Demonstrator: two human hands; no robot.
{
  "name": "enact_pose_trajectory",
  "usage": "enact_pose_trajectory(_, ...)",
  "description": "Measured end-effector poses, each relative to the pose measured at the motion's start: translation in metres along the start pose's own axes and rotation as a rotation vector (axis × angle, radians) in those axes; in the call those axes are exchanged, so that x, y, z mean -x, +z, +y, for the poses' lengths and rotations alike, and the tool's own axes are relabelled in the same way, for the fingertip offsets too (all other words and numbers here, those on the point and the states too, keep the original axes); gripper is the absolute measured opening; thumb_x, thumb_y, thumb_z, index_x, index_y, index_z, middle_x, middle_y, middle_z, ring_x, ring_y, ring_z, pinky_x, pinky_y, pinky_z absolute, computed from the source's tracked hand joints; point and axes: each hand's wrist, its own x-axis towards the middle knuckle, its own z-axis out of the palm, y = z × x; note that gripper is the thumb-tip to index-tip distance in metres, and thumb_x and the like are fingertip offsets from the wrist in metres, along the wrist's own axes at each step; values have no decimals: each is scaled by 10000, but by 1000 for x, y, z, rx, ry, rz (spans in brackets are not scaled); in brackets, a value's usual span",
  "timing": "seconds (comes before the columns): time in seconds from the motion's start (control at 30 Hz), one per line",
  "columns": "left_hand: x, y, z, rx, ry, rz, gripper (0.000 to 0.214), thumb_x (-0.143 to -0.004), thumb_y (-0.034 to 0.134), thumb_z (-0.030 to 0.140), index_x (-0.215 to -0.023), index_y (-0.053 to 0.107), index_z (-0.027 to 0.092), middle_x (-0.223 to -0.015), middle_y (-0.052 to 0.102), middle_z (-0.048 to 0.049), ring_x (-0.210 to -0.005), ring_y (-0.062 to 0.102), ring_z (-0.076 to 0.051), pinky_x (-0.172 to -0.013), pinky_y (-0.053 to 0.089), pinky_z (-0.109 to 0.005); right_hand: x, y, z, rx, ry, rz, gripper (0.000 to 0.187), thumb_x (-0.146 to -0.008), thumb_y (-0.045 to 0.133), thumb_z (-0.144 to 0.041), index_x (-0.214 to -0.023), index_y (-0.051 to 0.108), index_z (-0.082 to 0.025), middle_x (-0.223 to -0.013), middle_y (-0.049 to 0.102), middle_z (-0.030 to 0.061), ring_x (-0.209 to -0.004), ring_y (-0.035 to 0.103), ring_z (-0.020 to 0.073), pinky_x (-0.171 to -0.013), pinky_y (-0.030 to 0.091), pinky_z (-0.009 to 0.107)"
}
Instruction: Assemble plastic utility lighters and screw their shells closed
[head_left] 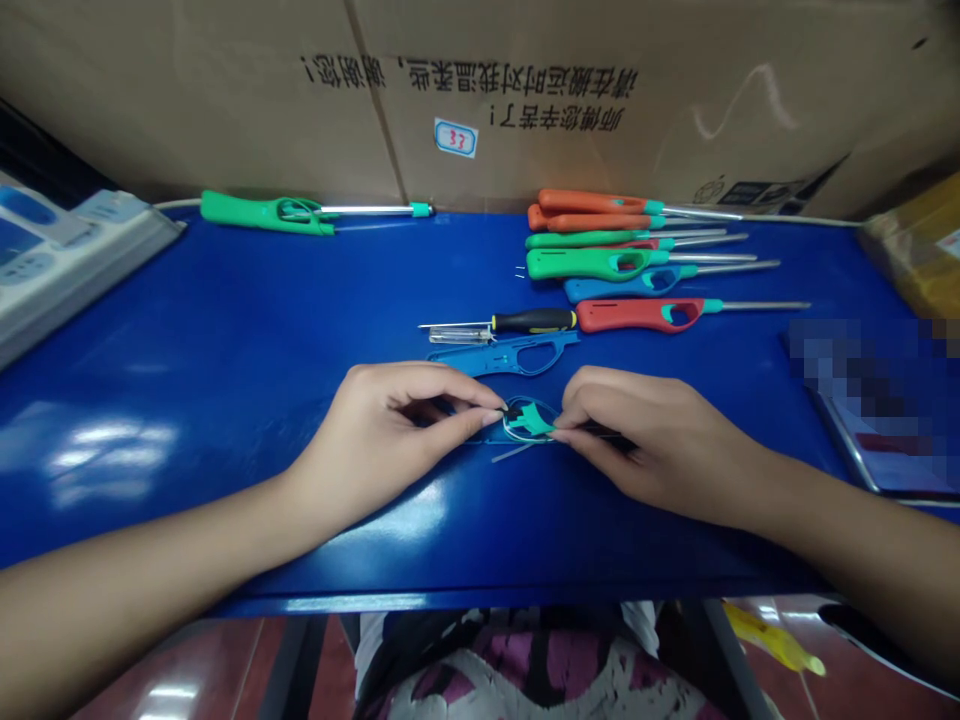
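Observation:
Between my hands, over a blue lighter shell half (495, 434), is a small green trigger piece (534, 418) with a black part (513, 412) at its left end. My left hand (409, 415) pinches the black part between thumb and forefinger. The fingers of my right hand (637, 435) close on the right tip of the green trigger piece. A thin pale wire or tube (514, 453) loops below it. Just beyond lies the other blue shell half (517, 355), along with a clear fuel tank (459, 336) and a black-and-yellow screwdriver (532, 320).
Several long-nosed lighters lie at the back right, including a red one (637, 316) and a green one (589, 264). An opened green lighter (262, 212) is at the back left. A power strip (82, 250), a phone (885, 420) and a cardboard box (480, 100) border the blue table (225, 400).

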Motion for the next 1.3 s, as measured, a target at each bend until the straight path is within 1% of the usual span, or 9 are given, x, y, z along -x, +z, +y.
enact_pose_trajectory(0.2, -1, 0, 2, 16, -36, -14, 24, -838, 819, 223, -849, 832, 241, -877, 825, 32, -772, 768, -106, -678, 582, -123, -3, 4, -1, 15, -18, 21, 134, -1024, 529, -232, -932, 620, -197, -906, 671, 22, -792, 632, 140, -651, 435, 259)
enact_pose_trajectory(0.37, -1, 0, 3, 54, -70, 4, 21, -826, 821, 218, -829, 832, 236, -857, 825, 18, -736, 764, -119, -648, 585, -149, -4, 5, 0, -30, -68, 35, 180, -1045, 514, -238, -927, 640, -190, -894, 691, 27, -793, 644, 138, -682, 462, 258)
enact_pose_trajectory(0.53, -1, 1, 3, 70, -78, 20, 8, -812, 832, 230, -816, 827, 226, -845, 824, 4, -707, 760, -140, -627, 600, -190, -4, 6, 1, -56, -92, 34, 160, -1045, 512, -221, -943, 634, -202, -919, 702, 23, -805, 644, 134, -703, 476, 258)
enact_pose_trajectory(0.63, -1, 2, 4, 51, -62, 22, 19, -831, 818, 236, -824, 825, 220, -857, 825, -3, -727, 767, -150, -636, 611, -205, -4, 7, 2, -83, -94, 45, 142, -1035, 523, -207, -945, 632, -205, -916, 701, 20, -806, 646, 132, -706, 480, 255)
enact_pose_trajectory(0.8, 0, 0, 0, -69, 28, -7, 48, -876, 784, 239, -890, 830, 238, -942, 829, 9, -841, 788, -158, -755, 632, -220, -6, 11, 4, -96, -87, 48, 137, -1028, 534, -224, -938, 635, -201, -894, 695, 23, -799, 646, 135, -701, 478, 254)
enact_pose_trajectory(0.93, 1, -2, -5, -183, 172, -37, 101, -924, 739, 223, -978, 824, 229, -1015, 826, 7, -918, 782, -147, -878, 613, -227, -7, 12, 4, -90, -77, 58, 125, -1013, 534, -198, -939, 635, -200, -895, 692, 29, -803, 640, 138, -697, 478, 255)
enact_pose_trajectory(1.1, 3, -3, -5, -321, 311, -63, 228, -940, 714, 224, -1158, 776, 199, -1020, 817, -19, -876, 736, -145, -812, 599, -253, -6, 12, 4, -100, -69, 66, 127, -1010, 537, -192, -930, 635, -203, -890, 692, 33, -798, 639, 137, -689, 479, 249)
enact_pose_trajectory(1.2, 4, -5, -4, -370, 350, -132, 298, -920, 733, 243, -1211, 745, 179, -1025, 811, -31, -900, 705, -171, -861, 593, -303, -7, 12, 4, -134, -67, 75, 132, -1010, 538, -188, -932, 643, -208, -890, 697, 35, -807, 646, 143, -705, 492, 259)
enact_pose_trajectory(1.3, 3, -8, -3, -405, 372, -186, 293, -925, 725, 249, -1205, 738, 163, -1100, 802, -48, -938, 703, -185, -908, 577, -330, -7, 12, 3, -171, -74, 95, 139, -1007, 542, -173, -938, 658, -206, -892, 701, 34, -823, 657, 145, -726, 507, 266)
